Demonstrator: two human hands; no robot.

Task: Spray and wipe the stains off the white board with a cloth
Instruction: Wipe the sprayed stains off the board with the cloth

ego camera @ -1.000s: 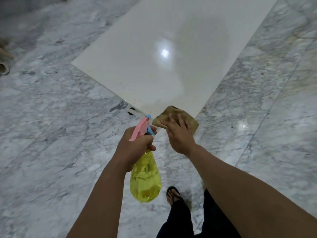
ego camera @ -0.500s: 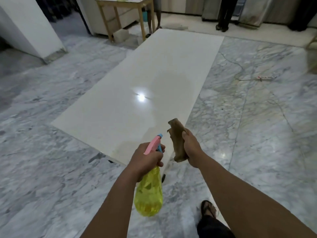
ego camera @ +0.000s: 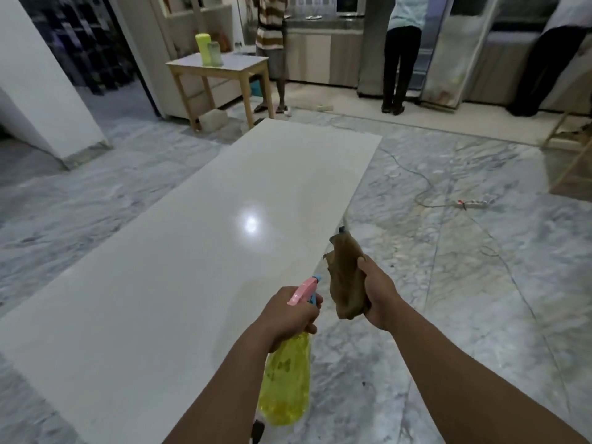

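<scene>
A long white board (ego camera: pixel 198 251) lies flat on the marble floor and stretches away from me, with a lamp's glare near its middle. My left hand (ego camera: pixel 288 315) grips the neck of a yellow spray bottle (ego camera: pixel 286 382) with a pink and blue trigger head, held above the board's near right edge. My right hand (ego camera: pixel 379 293) holds a bunched brown cloth (ego camera: pixel 347 277) in the air, just right of the bottle and over the board's right edge. I cannot make out any stains on the board from here.
A wooden side table (ego camera: pixel 221 78) with two cups stands past the board's far end. Three people stand at the kitchen counter (ego camera: pixel 323 40) at the back. A power strip (ego camera: pixel 474 204) and its cable lie on the floor to the right. A white wall (ego camera: pixel 38 84) rises at the left.
My right hand lifted the cloth off the board's near corner and now holds it bunched in the air. My view rose from the corner to the whole room.
</scene>
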